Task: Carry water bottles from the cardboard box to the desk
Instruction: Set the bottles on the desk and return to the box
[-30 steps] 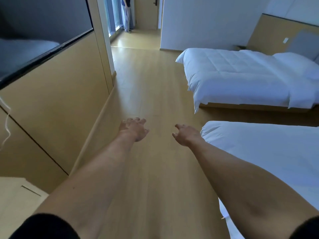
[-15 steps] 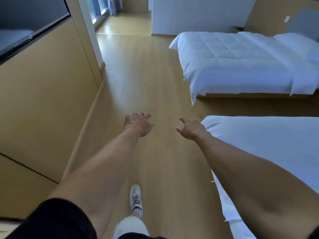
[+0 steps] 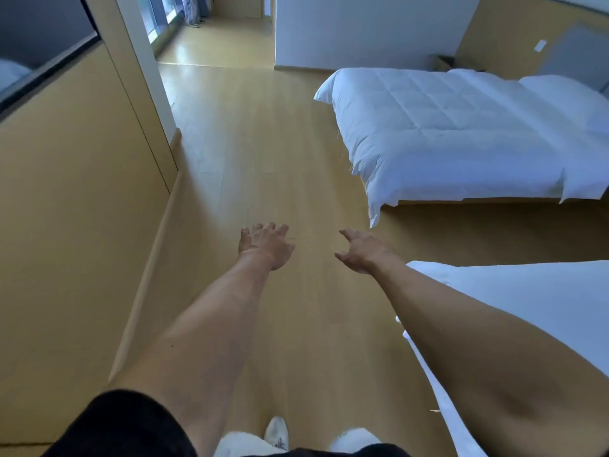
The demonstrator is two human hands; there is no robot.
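Note:
Both of my arms stretch forward over the wooden floor [image 3: 263,153]. My left hand [image 3: 265,244] hangs in the air with relaxed, spread fingers and holds nothing. To its right, my right hand [image 3: 361,252] is also empty, fingers loosely extended. A brown cardboard box [image 3: 445,62] sits far off by the back wall, behind the far bed. No water bottle and no desk can be seen.
A white-covered bed [image 3: 461,136] fills the upper right and a second bed [image 3: 527,298] lies close on my right. A tan wall panel [image 3: 75,209] runs along the left. A doorway [image 3: 211,37] opens at the back. My shoe [image 3: 276,430] shows below.
The view has moved forward along the floor; the far bed and doorway are nearer. The white surface at lower left has gone from view. Both hands stay empty and extended.

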